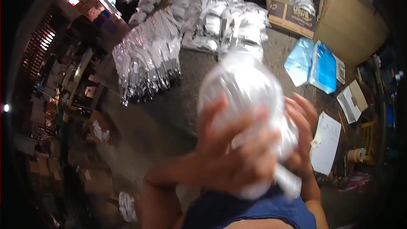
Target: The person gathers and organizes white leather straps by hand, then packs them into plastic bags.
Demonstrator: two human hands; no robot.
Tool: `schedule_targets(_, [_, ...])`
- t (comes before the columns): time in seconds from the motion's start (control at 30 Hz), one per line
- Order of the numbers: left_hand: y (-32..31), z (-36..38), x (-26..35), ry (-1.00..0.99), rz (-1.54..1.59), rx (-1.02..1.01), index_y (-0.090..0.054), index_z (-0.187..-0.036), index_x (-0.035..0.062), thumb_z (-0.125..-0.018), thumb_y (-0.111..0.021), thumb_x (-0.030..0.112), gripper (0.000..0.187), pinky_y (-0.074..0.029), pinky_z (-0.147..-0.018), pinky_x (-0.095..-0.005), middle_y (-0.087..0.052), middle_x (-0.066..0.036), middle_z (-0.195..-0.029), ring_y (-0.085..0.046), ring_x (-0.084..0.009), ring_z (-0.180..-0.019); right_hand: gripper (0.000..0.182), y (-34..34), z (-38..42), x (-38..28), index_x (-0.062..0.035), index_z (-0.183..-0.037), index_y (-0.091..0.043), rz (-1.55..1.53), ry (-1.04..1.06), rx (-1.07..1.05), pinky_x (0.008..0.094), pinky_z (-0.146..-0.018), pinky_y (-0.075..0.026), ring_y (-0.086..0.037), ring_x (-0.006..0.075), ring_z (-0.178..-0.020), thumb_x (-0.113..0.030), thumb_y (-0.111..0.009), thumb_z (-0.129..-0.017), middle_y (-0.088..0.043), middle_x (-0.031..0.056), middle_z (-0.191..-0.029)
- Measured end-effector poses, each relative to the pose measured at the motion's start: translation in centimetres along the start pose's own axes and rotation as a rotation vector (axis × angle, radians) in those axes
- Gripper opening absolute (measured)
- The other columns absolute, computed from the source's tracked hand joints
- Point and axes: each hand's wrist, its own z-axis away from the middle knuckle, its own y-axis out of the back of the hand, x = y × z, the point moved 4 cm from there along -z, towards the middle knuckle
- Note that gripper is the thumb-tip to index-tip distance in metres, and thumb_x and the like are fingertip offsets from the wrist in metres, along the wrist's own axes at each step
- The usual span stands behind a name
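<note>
A puffed, clear plastic bag (246, 87) with whitish contents is held up close in front of my chest. My left hand (237, 152) is wrapped across its near side, fingers curled and smeared by motion. On the bag's right side, my right hand (302, 121) has its fingers bent around the plastic. A white end (289, 182) sticks out below my hands; I cannot make out what it is. What exactly is inside the bag is hidden by glare and blur. Beyond it, several similar plastic-wrapped white bundles (212, 21) are piled on the dark table (169, 116).
Long, shiny plastic packets (148, 55) lie in a row at the table's left. To the right are blue plastic packs (323, 68), a cardboard box (292, 10), a written sheet (325, 143), a pencil (341, 120), a tape roll (356, 155) and a yellow basket (367, 140).
</note>
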Motion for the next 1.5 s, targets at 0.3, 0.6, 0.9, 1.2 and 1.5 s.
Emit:
schedule_targets(0.3, [-18.1, 11.9, -15.6, 0.798, 0.072, -0.933, -0.059, -0.095, 0.0071, -0.094, -0.043, 0.037, 0.034, -0.046, -0.079, -0.0489, -0.066, -0.017, -0.094, -0.061, -0.0385, -0.092, 0.092, -12.6, 8.0, 20.6, -0.0069, -0.145, -0.025, -1.467, -1.071, -0.030, 0.0483, -0.107, -0.033, -0.043, 0.0323, -0.128, -0.076, -0.026, -0.084, -0.041, 0.0137, -0.142])
schedule_targets(0.6, [-26.9, 23.8, -24.6, 1.104, 0.406, -1.035, -0.062, -0.111, 0.0070, -0.093, -0.039, 0.045, 0.048, -0.040, -0.094, -0.0465, -0.060, -0.019, -0.117, -0.055, -0.0372, -0.112, 0.077, -15.6, 13.6, 26.4, -0.0088, -0.136, -0.039, -0.720, -1.415, 0.183, 0.0414, -0.076, -0.051, -0.054, 0.0292, -0.105, -0.069, -0.034, -0.088, -0.052, 0.0138, -0.126])
schedule_targets(0.9, [-19.3, 31.6, -21.0, 1.193, 0.494, -0.341, -0.051, -0.123, 0.0055, -0.081, -0.056, 0.061, 0.069, -0.040, -0.096, -0.0420, -0.054, -0.022, -0.121, -0.051, -0.0364, -0.115, 0.062, -14.7, 9.6, 27.5, -0.0011, -0.137, -0.040, 0.159, -0.940, 0.203, 0.0341, -0.100, -0.037, -0.052, 0.0272, -0.116, -0.044, -0.050, -0.093, -0.057, 0.0189, -0.122])
schedule_targets(1.2, [-20.2, 34.2, -20.5, 1.553, 0.431, -0.382, -0.060, -0.112, 0.0054, -0.085, -0.057, 0.050, 0.052, -0.046, -0.085, -0.0399, -0.064, -0.019, -0.107, -0.060, -0.0332, -0.101, 0.059, -15.3, 8.4, 28.5, 0.0018, -0.119, -0.056, 0.303, -1.065, 0.090, 0.0355, -0.092, -0.043, -0.058, 0.0280, -0.106, -0.046, -0.058, -0.084, -0.062, 0.0207, -0.112])
schedule_targets(1.5, [-14.5, 38.5, -15.6, 1.977, 1.589, -0.226, -0.046, -0.134, 0.0054, -0.080, -0.052, 0.070, 0.084, -0.037, -0.102, -0.0365, -0.053, -0.007, -0.131, -0.047, -0.0201, -0.121, 0.051, -18.1, 4.7, 26.4, -0.0002, -0.117, -0.052, -0.467, -1.262, -0.113, 0.0349, -0.091, -0.041, -0.051, 0.0184, -0.105, -0.039, -0.062, -0.086, -0.057, 0.0082, -0.110])
